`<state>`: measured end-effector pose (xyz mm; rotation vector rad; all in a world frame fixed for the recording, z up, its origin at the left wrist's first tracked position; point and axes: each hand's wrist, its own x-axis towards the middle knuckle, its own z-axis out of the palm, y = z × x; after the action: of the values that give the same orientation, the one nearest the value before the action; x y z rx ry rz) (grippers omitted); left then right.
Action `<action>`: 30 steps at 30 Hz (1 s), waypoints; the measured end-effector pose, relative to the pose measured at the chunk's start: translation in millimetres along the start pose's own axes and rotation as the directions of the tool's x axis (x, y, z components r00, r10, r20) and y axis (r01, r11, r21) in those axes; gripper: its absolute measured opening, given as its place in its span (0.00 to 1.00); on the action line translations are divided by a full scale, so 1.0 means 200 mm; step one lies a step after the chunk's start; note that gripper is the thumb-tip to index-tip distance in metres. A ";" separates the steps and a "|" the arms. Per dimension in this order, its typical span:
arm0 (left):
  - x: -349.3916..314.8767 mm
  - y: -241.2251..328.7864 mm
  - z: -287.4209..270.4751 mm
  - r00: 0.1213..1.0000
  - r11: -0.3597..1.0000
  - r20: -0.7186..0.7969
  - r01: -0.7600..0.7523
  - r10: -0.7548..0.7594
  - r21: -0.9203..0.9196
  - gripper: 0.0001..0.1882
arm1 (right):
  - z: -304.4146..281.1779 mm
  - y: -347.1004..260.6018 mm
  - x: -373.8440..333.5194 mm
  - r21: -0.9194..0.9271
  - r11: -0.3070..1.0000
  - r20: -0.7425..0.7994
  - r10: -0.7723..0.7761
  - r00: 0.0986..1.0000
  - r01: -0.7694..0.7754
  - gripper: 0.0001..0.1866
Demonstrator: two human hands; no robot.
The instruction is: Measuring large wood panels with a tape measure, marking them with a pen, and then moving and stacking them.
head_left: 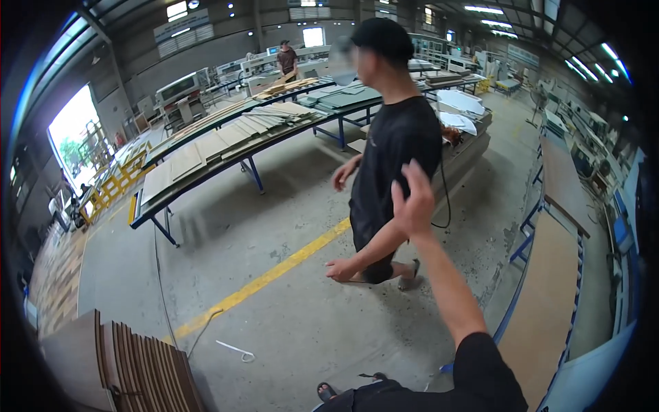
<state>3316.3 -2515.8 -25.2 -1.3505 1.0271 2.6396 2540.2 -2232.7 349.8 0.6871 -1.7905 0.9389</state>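
Note:
My right hand [414, 204] is raised at the end of my outstretched arm, its fingers extended and thumb apart, holding nothing. In the picture it overlaps the side of a person in a black T-shirt and cap [401, 137], who is walking past toward the left; whether my hand touches them cannot be made out. That person's own hands hang at their front, and no tool shows in them. My left hand is out of the picture. At the lower edge are my sandalled feet [327, 391].
Brown panels [147, 367] stand on edge at lower left. A long blue-legged table [147, 214] carries thin boards; a roller conveyor [546, 288] with wide boards runs along the right. A cable [159, 275] and a white strip [233, 349] lie on the floor. Another person [287, 60] stands far back.

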 end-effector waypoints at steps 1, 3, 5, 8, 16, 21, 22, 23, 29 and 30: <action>0.03 0.06 -0.06 0.999 0.998 -0.039 -0.011 0.013 0.065 0.18 | 0.07 -0.01 0.12 -0.065 0.998 -0.083 -0.014 0.996 0.009 0.22; 0.02 0.13 -0.15 0.992 0.980 -0.121 -0.015 0.040 0.200 0.19 | 0.22 -0.04 0.37 -0.195 0.981 -0.221 -0.058 0.974 0.014 0.26; 0.16 0.15 -0.07 0.987 0.940 -0.146 -0.011 0.064 0.341 0.21 | 0.33 0.06 0.74 -0.145 0.958 -0.173 0.222 0.960 -0.247 0.28; 0.27 0.12 0.34 0.973 0.858 -0.205 0.017 0.103 0.513 0.23 | 0.36 -0.12 1.02 0.249 0.451 0.619 0.606 0.500 -0.857 0.28; 0.31 0.36 0.28 0.775 0.900 -0.605 0.115 0.183 0.419 0.27 | -0.23 -1.30 0.40 0.921 0.383 0.219 -0.369 0.903 -0.068 0.23; 0.60 0.27 0.30 0.845 0.832 -0.522 0.205 0.115 0.515 0.23 | -0.68 -1.59 0.07 0.765 -0.631 0.003 -0.191 0.982 -0.125 0.51; 0.62 0.24 0.30 0.853 0.810 -0.513 0.234 0.094 0.538 0.21 | -0.78 -1.55 0.12 0.710 -0.642 0.156 -0.257 0.954 -0.289 0.52; 0.64 0.22 0.29 0.857 0.785 -0.511 0.269 0.069 0.558 0.20 | -0.87 -1.50 0.16 0.623 -0.646 0.301 -0.323 0.897 -0.442 0.53; 0.97 -0.17 0.55 0.978 -0.049 -0.022 0.033 0.207 0.998 0.18 | -1.27 -1.23 0.13 0.500 -0.529 0.639 -0.309 0.705 -0.685 0.53; 1.02 -0.18 0.64 0.932 0.385 -0.353 0.355 -0.080 0.852 0.18 | -1.32 -1.18 0.11 0.500 -0.526 0.636 -0.316 0.704 -0.688 0.53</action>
<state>3106.0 -2473.3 -139.7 -1.3354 1.7639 1.2195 2846.9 -2141.4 503.2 1.8808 -0.7154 3.3258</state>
